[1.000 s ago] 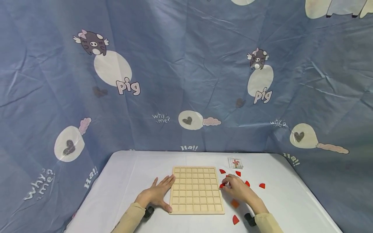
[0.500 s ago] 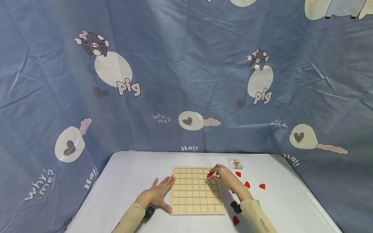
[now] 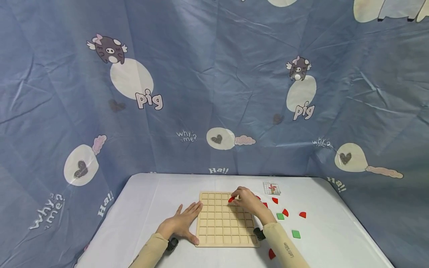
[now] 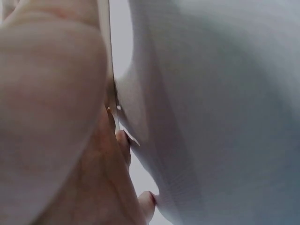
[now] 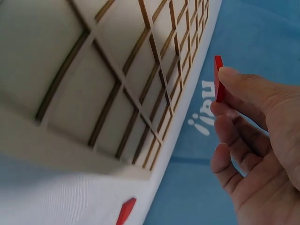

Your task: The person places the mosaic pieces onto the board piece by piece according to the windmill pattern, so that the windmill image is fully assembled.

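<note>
A wooden grid board [image 3: 219,221] with square compartments lies on the white table. My left hand [image 3: 181,223] rests flat at its left edge with the fingers spread, thumb near the lower corner; in the left wrist view the palm [image 4: 93,173] fills the left side. Over the upper part of the board, my right hand [image 3: 249,203] pinches a red quarter-circle piece [image 3: 231,200] between thumb and index finger. The right wrist view shows this red piece [image 5: 218,78] on edge, above the board [image 5: 126,89], the other fingers loosely bent.
Right of the board lie several red quarter-circle pieces [image 3: 302,214], another near the front [image 3: 272,254], and green squares [image 3: 296,234]. A small picture card [image 3: 271,188] with a pinwheel drawing lies at the back right. A blue printed cloth [image 3: 214,93] hangs behind the table.
My right hand has picked up a red quarter-circle piece from beside the board and carried it leftward over the upper rows. Green squares have come into view. My left hand has stayed put.
</note>
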`<state>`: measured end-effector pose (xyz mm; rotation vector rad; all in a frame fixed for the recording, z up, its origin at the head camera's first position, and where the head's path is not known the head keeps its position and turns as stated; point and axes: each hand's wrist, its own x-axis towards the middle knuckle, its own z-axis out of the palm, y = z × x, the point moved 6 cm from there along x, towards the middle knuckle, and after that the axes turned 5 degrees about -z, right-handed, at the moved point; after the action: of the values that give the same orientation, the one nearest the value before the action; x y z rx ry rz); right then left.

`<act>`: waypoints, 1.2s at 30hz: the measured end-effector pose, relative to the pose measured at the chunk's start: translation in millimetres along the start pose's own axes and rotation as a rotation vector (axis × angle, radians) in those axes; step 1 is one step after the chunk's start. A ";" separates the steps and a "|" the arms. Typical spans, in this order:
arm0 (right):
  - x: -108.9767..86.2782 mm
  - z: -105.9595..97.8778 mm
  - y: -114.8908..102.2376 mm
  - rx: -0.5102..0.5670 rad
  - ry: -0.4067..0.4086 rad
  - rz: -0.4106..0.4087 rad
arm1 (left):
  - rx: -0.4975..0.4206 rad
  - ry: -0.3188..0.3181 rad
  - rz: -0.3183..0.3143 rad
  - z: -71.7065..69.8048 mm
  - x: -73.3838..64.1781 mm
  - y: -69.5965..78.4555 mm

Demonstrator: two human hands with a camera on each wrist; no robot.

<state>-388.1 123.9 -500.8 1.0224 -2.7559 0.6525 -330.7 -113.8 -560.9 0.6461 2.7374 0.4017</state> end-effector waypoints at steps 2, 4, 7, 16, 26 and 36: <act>3.6 4.8 -0.9 0.000 -0.006 -0.008 | 0.004 -0.004 -0.003 0.9 1.3 -1.6; 7.2 9.5 -1.2 -0.002 -0.013 -0.001 | 0.004 -0.007 -0.008 1.7 2.3 -2.5; 11.3 15.4 -2.2 0.004 -0.024 0.013 | 0.007 -0.008 -0.011 2.5 3.0 -2.5; 13.4 28.4 0.5 0.044 -0.049 0.059 | 0.002 -0.012 -0.011 1.5 1.6 -0.4; 13.6 35.4 2.5 0.046 -0.053 0.099 | 0.000 -0.011 -0.015 2.5 0.4 0.6; 17.5 34.9 0.9 0.080 -0.037 0.080 | 0.010 -0.007 -0.015 1.5 0.7 -0.3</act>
<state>-401.2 98.8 -527.8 0.9533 -2.8359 0.7691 -330.9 -113.5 -562.6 0.6281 2.7376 0.3819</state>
